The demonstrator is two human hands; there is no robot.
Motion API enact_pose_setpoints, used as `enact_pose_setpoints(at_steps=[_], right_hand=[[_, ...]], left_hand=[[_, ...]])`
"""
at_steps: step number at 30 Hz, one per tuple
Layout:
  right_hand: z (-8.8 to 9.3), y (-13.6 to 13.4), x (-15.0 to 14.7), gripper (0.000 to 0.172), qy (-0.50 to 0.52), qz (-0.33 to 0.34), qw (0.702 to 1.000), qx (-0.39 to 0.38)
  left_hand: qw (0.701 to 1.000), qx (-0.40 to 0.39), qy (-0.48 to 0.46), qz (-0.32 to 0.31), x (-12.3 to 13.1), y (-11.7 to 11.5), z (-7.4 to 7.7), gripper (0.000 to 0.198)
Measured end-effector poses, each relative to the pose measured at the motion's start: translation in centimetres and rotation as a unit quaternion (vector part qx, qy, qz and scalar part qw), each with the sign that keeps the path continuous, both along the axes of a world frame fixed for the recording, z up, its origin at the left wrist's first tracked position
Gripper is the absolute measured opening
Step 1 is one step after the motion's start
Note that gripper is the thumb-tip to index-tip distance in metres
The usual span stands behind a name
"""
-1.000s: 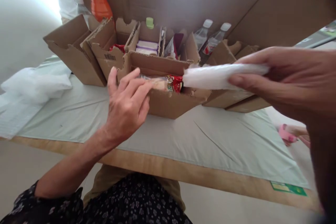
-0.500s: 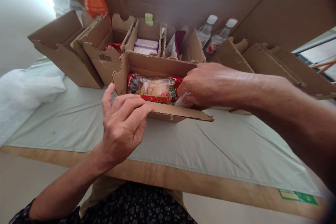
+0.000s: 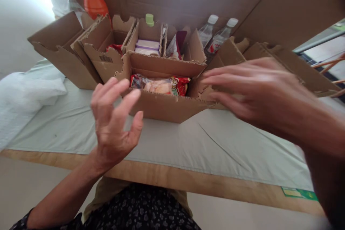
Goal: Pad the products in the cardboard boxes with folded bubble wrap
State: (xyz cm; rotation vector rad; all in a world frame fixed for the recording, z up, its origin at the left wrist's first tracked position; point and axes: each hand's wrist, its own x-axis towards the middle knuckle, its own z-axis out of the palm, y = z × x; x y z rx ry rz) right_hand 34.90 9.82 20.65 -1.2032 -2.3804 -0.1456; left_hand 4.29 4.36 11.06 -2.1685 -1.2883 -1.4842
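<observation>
Front cardboard box (image 3: 161,107) being stood lengthwise on pale cloth (image 3: 172,140), top being left open; strip of cloth being exposed between box and wooden table edge (image 3: 161,175). Far side being hemmed in by row of boxes (image 3: 67,64). Snack packet (image 3: 159,85) being contained inside front cardboard box, along left and middle. Left hand (image 3: 114,122) being raised at front-left corner, fingers being spread, half curled; rim contact not being shown clearly. Right hand (image 3: 253,90), blurred, being held over right end, fingers being extended leftward, thumb being parted below.
</observation>
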Motion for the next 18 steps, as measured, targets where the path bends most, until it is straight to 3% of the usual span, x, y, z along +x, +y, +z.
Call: enact_pose_setpoints(at_steps=[1,3,5,8,11,14,18], right_hand=[[0.5,-1.9,0.9,0.018,-0.01,-0.02,0.999,0.023],[-0.6,-4.8,2.4,0.018,0.052,-0.089,0.994,0.03],[-4.0,-5.9,2.8,0.024,0.121,-0.115,0.985,-0.052],[-10.4,-4.8,1.1,0.054,0.199,-0.107,0.958,-0.175],[-13.9,-3.3,-1.8,0.055,0.275,-0.112,0.931,-0.211],[-13.0,-4.2,-2.8,0.046,0.305,-0.134,0.926,-0.178],[-9.0,-7.9,-1.7,0.042,0.299,-0.162,0.938,-0.07]], left_hand=[[0.999,-0.009,-0.029,0.01,-0.6,0.0,-0.4,0.067],[0.992,-0.07,-0.106,0.01,-1.6,0.4,-1.7,0.075],[0.967,-0.166,-0.191,-0.018,-2.2,1.4,-3.5,0.076],[0.911,-0.283,-0.287,-0.093,-1.7,3.0,-5.9,0.075],[0.876,-0.317,-0.339,-0.131,-0.5,3.0,-6.7,0.066],[0.88,-0.292,-0.352,-0.13,0.3,0.9,-5.2,0.057],[0.908,-0.215,-0.322,-0.16,1.2,-1.9,-1.2,0.056]])
